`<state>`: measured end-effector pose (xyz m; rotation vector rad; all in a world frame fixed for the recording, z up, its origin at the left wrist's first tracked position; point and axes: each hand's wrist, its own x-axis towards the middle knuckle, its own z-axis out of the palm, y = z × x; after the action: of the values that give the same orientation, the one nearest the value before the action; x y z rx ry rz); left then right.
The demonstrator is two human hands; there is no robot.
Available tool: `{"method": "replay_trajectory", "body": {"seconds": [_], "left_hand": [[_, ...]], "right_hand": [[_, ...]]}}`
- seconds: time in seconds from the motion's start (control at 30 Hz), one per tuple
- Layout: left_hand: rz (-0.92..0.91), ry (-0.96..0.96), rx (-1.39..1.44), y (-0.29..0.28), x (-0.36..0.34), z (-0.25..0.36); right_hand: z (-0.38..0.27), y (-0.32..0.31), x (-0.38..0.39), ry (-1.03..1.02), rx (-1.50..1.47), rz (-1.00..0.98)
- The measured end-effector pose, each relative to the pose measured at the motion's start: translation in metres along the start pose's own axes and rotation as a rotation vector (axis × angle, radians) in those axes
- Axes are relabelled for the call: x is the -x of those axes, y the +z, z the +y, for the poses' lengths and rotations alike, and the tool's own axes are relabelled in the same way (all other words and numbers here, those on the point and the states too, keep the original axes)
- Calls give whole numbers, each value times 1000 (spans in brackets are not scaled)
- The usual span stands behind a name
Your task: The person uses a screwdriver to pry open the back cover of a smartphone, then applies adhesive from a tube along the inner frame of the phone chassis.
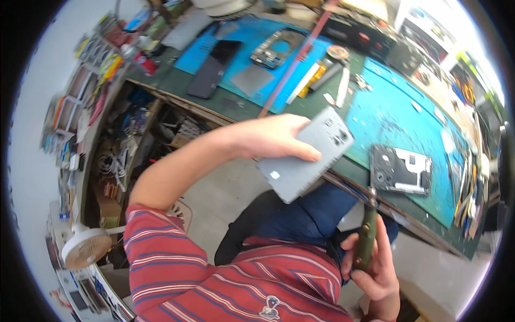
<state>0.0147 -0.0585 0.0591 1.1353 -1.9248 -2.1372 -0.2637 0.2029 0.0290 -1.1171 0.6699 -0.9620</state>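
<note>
My left hand (276, 137) grips a grey phone (306, 153), its back facing up with a camera cluster at one end, held over the workbench's front edge. In my right hand (375, 268), low on the right, is an olive-green cylindrical tool (366, 241) with a metal tip pointing up toward the bench. Just beyond that tip, on the right blue mat (386, 118), lies an opened phone body (402, 174), dark with pale patches.
The workbench (236, 110) carries a left blue mat (188, 64) with a dark phone (213, 72), a phone frame (271, 48) and tools (308, 80). More tools (469, 198) crowd the right edge. Shelves (115, 155) and a white fan (86, 249) are at left.
</note>
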Motion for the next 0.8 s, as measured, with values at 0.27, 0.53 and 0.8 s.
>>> {"method": "replay_trajectory", "body": {"seconds": [0.27,0.53,0.8], "left_hand": [[-77,65,-3,0,-3,-5],[-22,154,47,-4,0,-15],[212,293,205,-31,38,-2]], "right_hand": [[-7,15,-2,18,51,159],[2,13,4,-32,-64,243],[33,-18,21,-80,104,485]]}}
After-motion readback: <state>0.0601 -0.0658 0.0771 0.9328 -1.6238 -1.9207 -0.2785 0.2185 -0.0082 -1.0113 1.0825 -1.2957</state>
